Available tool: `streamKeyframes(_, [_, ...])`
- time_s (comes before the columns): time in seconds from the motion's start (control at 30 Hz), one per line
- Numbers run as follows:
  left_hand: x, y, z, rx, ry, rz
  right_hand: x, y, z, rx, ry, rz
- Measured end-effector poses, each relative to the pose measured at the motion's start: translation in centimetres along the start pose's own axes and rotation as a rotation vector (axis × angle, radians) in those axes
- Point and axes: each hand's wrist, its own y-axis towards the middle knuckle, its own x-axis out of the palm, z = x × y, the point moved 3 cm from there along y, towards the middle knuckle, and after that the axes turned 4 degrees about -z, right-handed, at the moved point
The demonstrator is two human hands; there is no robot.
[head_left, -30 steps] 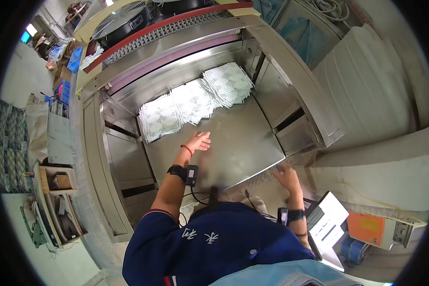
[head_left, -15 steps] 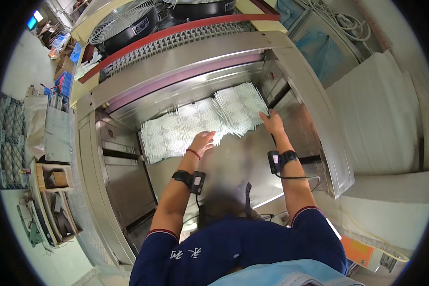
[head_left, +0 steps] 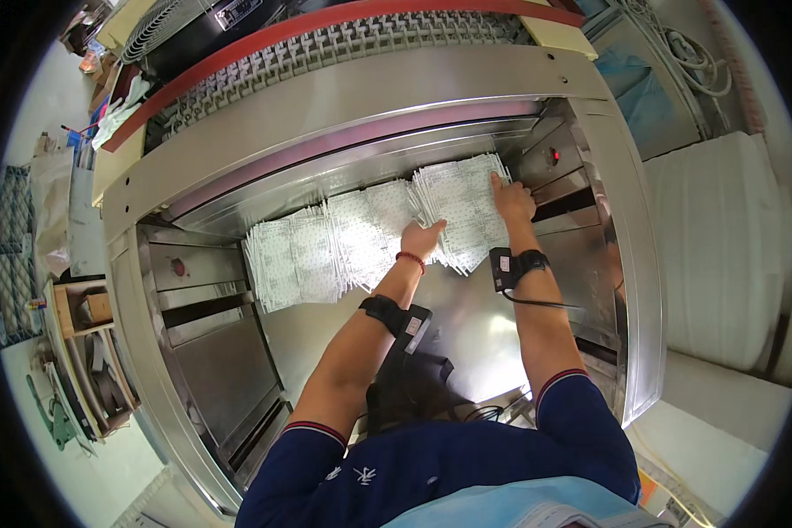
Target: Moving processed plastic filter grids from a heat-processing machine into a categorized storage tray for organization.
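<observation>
Thin white sheets with a faint grey pattern lie in three neighbouring stacks on a shiny metal surface. My right hand (head_left: 513,202) holds the right edge of the right stack (head_left: 464,189), its thumb laid on top and its fingers curled down the side. At that stack's lower left corner, my left hand (head_left: 422,240) is closed against the edge with the thumb pointing right; some of its fingertips are hidden. The middle stack (head_left: 361,229) is just left of this hand. Beyond it lies the left stack (head_left: 292,260), its sheets slightly fanned.
A deep steel frame (head_left: 352,110) surrounds the surface, with side walls left and right. Behind it runs a link conveyor (head_left: 326,55) under a red rail (head_left: 273,40). A white wrapped block (head_left: 717,255) stands at right, wooden shelves (head_left: 92,352) at left. Cables hang from my wrist devices.
My left hand has moved right, from the middle stack to the right stack's corner. My right hand has closed in on that stack's right edge. The view has shifted nearer the frame.
</observation>
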Motion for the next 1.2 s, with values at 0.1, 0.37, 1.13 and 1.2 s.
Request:
streamKeyframes(0.1, [-0.6,0.4,-0.8,-0.05,0.175,0.256,2.3,-0.4,-0.5,0.059,-0.008,0.056])
streamKeyframes(0.37, [0.1,1.5,-0.4,-0.076,0.044,0.272,2.7,1.5,0.2,-0.032,0.195,-0.053])
streamKeyframes(1.13, [3.3,-3.5,3.0,-0.028,0.872,0.065,12.2,-9.1,13.4,-0.074,1.698,-0.607])
streamKeyframes(1.2, [4.0,-3.8,3.1,-0.045,0.876,0.042,13.7,-9.0,14.4,-0.048,1.788,-0.645])
